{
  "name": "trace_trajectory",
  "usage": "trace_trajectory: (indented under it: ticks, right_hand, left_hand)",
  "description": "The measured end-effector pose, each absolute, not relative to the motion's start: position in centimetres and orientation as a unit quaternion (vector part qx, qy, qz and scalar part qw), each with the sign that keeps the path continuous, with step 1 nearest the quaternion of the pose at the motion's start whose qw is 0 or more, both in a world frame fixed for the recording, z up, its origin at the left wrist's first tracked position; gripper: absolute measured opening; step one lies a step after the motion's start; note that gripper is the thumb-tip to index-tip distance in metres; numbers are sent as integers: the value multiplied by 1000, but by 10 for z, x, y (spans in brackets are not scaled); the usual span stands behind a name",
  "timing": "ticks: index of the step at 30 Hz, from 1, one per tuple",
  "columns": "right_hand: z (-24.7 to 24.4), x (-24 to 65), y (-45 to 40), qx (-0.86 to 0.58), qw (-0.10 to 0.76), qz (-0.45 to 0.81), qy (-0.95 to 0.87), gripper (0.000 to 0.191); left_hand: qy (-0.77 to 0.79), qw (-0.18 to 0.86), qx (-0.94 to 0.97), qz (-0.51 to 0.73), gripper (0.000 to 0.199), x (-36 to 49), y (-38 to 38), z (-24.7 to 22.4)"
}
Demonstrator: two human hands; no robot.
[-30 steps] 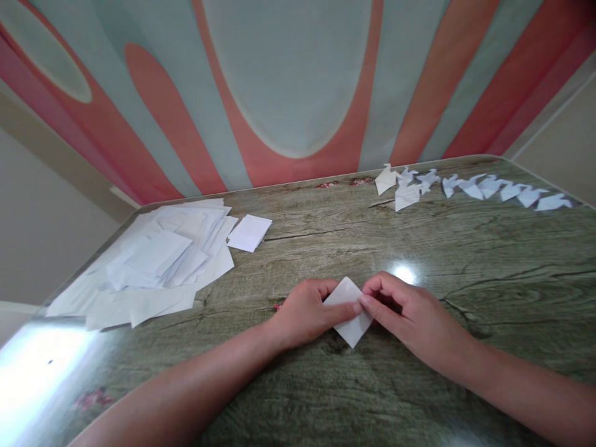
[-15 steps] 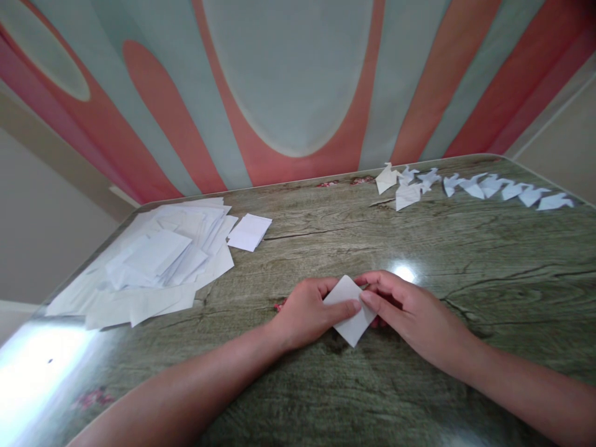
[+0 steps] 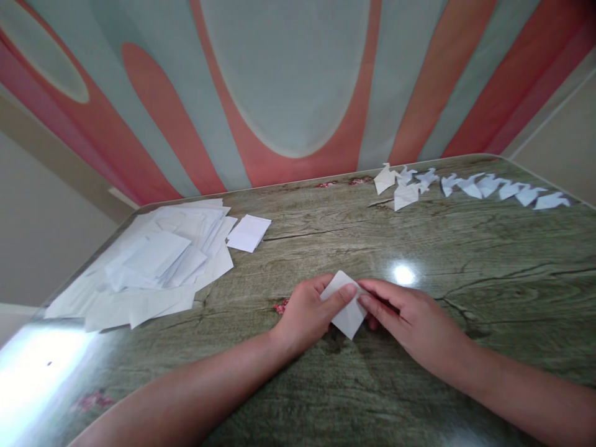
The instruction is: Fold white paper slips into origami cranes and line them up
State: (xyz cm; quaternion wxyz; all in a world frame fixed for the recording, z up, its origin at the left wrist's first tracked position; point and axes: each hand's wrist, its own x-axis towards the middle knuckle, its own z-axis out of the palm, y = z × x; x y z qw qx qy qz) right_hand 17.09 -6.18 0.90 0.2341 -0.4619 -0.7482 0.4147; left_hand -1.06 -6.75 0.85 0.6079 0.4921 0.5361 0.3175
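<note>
A small folded white paper, diamond-shaped, is held between both hands just above the table. My left hand grips its left side, thumb lying across the upper face and fingers behind. At its right corner, the thumb and fingers of my right hand pinch the edge. The fingers behind the paper are mostly hidden.
On the wood-patterned table, a spread heap of white papers lies at the left, beside a small paper stack. Several folded paper birds stand along the back right. A patterned wall rises behind.
The paper has tilted and shifted slightly left. My left thumb has moved up across it, and my right hand's fingertips are a little lower on the right corner.
</note>
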Motion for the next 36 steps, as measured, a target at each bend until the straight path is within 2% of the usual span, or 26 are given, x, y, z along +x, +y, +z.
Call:
trace_trajectory:
  ticks: [5, 15, 19, 25, 36]
  right_hand:
    - [8, 175, -54, -439, 242, 383, -776, 27]
    - [-1, 177, -50, -480, 292, 366, -742, 24]
    - [1, 177, -49, -482, 288, 372, -739, 16]
    - [-2, 179, -45, -484, 285, 430, -707, 16]
    - [2, 182, -41, -478, 242, 411, -738, 14]
  left_hand:
    - [526, 564, 512, 378, 27, -15, -60, 7]
    - [526, 611, 449, 385, 30, -19, -54, 3]
    - [526, 611, 448, 388, 30, -20, -53, 1]
    - [524, 579, 492, 384, 28, -19, -55, 1]
    - [531, 522, 572, 345, 15, -24, -53, 5]
